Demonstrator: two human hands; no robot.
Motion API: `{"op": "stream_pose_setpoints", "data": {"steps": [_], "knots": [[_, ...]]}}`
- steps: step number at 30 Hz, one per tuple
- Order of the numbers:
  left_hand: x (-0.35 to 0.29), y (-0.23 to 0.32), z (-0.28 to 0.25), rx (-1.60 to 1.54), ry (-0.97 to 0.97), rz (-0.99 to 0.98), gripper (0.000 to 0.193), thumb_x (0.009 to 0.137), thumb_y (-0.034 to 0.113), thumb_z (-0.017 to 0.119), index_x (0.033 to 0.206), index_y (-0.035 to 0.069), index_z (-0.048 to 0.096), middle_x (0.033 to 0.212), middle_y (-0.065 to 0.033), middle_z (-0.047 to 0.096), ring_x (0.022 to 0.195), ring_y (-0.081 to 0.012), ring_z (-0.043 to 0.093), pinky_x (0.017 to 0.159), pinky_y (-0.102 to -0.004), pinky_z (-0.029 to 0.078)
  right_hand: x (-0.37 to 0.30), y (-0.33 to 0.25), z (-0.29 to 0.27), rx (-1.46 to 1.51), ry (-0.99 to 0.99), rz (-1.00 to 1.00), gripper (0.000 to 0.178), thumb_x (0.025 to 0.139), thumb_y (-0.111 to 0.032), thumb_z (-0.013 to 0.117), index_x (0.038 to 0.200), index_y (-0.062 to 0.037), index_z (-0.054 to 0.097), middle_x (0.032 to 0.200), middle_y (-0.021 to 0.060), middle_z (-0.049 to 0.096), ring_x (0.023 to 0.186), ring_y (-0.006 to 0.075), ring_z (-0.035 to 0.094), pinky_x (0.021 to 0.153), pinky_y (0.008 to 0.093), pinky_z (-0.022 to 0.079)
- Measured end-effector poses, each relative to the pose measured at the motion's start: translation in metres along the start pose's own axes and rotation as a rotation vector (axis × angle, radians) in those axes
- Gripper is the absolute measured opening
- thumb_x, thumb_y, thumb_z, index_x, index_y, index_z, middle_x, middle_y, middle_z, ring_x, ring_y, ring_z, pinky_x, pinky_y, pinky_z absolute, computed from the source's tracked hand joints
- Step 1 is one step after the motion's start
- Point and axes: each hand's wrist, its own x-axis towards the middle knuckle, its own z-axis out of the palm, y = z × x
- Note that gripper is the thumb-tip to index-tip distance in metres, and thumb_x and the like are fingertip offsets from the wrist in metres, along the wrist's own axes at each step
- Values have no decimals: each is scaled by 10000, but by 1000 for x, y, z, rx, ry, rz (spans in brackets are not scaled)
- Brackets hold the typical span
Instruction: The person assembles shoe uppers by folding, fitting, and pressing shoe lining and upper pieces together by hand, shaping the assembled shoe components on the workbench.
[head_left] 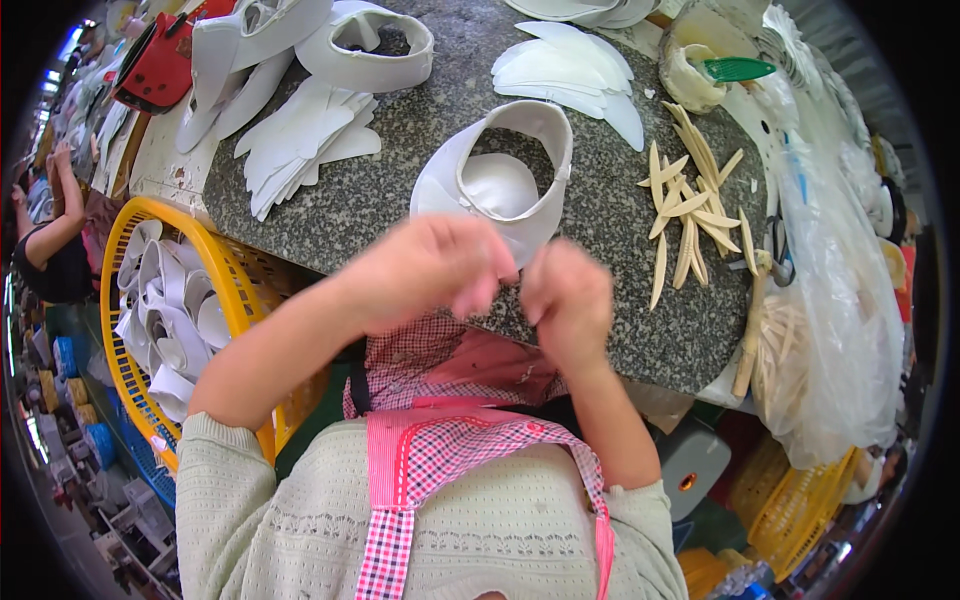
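The white shoe upper (pixel 500 185) rests on the speckled stone desk (pixel 400 190), directly before both hands, perhaps so each can reach it; the curved cream strips (pixel 690 210) lie to the right, probably for easy reach; the left hand (pixel 440 262) covers the upper's near edge; blur hides its fingertips and the right hand's (pixel 568 290); I cannot tell whether either grip holds something.

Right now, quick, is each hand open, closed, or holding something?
Left hand: blurred, fingers curled near the white piece; grip cannot be told.
Right hand: also blurred and curled; grip cannot be told.
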Motion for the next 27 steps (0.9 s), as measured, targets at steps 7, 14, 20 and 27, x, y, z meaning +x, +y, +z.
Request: {"op": "stream_pose_setpoints", "data": {"steps": [7, 14, 20, 27], "knots": [[86, 25, -55, 1394, 745, 1034, 352, 883, 293, 547, 1139, 52, 555, 878, -58, 638, 746, -108, 565, 677, -273, 450, -40, 43, 50, -1152, -596, -626, 156, 719, -269, 674, 728, -115, 650, 641, 29, 598, 527, 190, 550, 503, 321, 438], [55, 35, -12, 1198, 753, 827, 315, 807, 63, 585, 1121, 47, 575, 846, -125, 640, 664, -188, 572, 623, -281, 457, 14, -26, 2, -109, 419, -347, 506, 792, -228, 678, 1180, 36, 488, 1020, 99, 568, 952, 194, 547, 922, 330, 389], [21, 26, 3, 1087, 440, 794, 570, 758, 171, 657, 1283, 80, 456, 1164, -161, 540, 1034, -302, 531, 799, -341, 440, 19, -34, -27, 38, -21, -127, 603, 776, -391, 679, 1128, 71, 515, 1016, 144, 597, 945, 210, 573, 896, 350, 413], [20, 44, -22, 564, 5, 252, 1107, 569, 852, 489, 1303, 24, 439, 1270, -134, 492, 1165, -221, 456, 921, -363, 345, 14, -38, -37, 228, -182, -123, 543, 833, -337, 608, 1130, 103, 492, 926, 185, 637, 745, 187, 632, 679, 294, 508]]}}
